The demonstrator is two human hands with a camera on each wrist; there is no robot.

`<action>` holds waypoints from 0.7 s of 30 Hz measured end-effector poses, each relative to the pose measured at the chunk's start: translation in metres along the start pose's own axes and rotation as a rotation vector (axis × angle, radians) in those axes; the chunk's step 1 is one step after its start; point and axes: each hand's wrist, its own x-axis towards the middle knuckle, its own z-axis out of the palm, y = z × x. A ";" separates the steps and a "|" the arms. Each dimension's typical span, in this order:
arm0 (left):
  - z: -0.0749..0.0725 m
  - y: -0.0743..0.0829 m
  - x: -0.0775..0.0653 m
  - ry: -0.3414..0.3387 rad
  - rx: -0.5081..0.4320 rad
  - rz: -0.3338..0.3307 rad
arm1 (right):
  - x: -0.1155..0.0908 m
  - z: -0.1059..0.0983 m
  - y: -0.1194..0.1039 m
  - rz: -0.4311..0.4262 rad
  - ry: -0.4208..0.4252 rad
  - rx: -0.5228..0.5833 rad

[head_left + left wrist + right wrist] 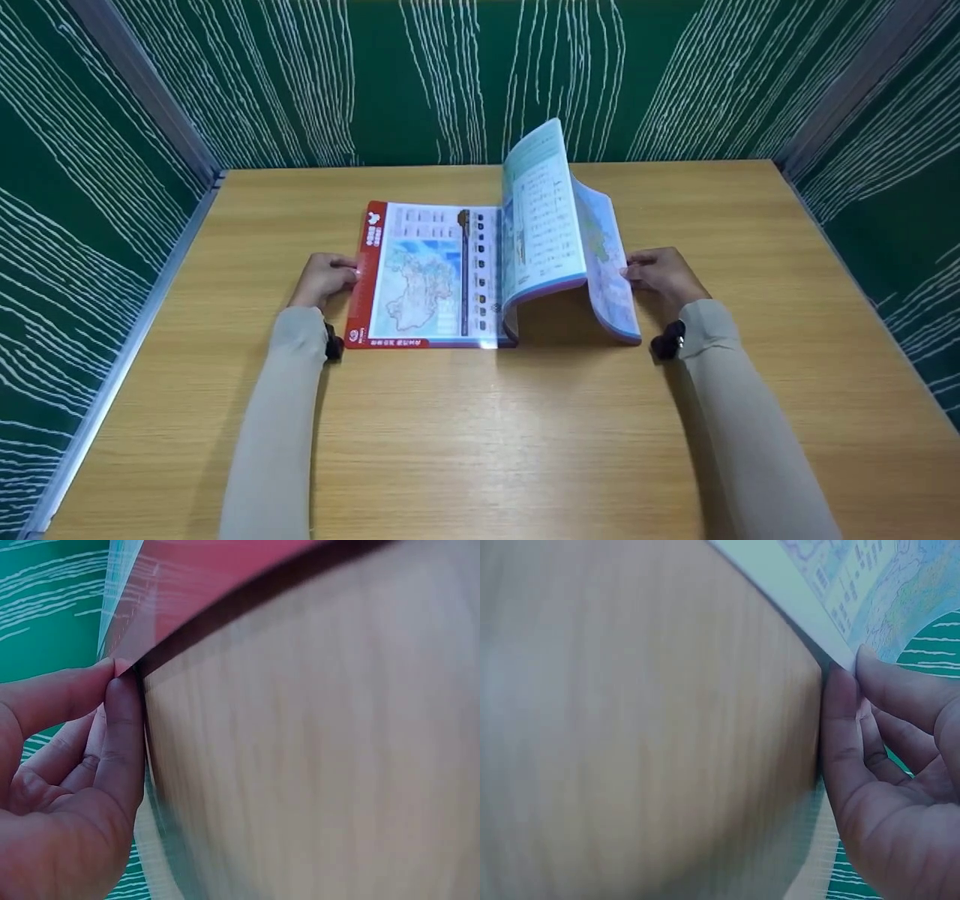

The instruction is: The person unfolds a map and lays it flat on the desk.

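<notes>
A glossy folding map (424, 289) lies partly opened on the wooden table (450, 442). Its left panel is flat, with a red border (366, 281) and a printed map. The middle part rises in a tall fold (541, 210), text side showing, and a bluish right panel (609, 277) slopes down beyond it. At the red left edge, my left hand (322, 280) pinches the sheet between thumb and index finger, as the left wrist view shows close up. My right hand (666, 274) pinches the outer edge of the right panel the same way; its thumb (896, 682) lies on the printed side.
Green walls (420, 82) with white wavy lines stand behind the table and on both sides. Grey metal posts (161, 82) rise at the back corners. A small black device (667, 341) sits at each wrist, beside the beige sleeves (750, 420).
</notes>
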 end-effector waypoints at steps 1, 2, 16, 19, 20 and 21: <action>-0.001 0.000 0.000 0.003 -0.002 -0.010 | 0.000 -0.001 0.000 -0.001 -0.003 0.001; -0.001 0.000 0.000 0.002 -0.001 -0.017 | -0.001 -0.001 0.000 0.002 -0.003 0.002; -0.007 -0.001 -0.002 0.024 0.049 0.018 | -0.004 -0.007 0.000 -0.058 -0.019 -0.034; -0.009 -0.001 -0.003 0.025 0.034 0.009 | -0.003 -0.008 0.000 -0.029 -0.016 -0.042; -0.009 -0.001 -0.003 0.025 0.028 0.006 | -0.003 -0.008 0.000 -0.016 -0.016 -0.042; -0.010 -0.001 -0.004 0.025 0.024 0.005 | -0.002 -0.008 0.000 -0.004 -0.016 -0.048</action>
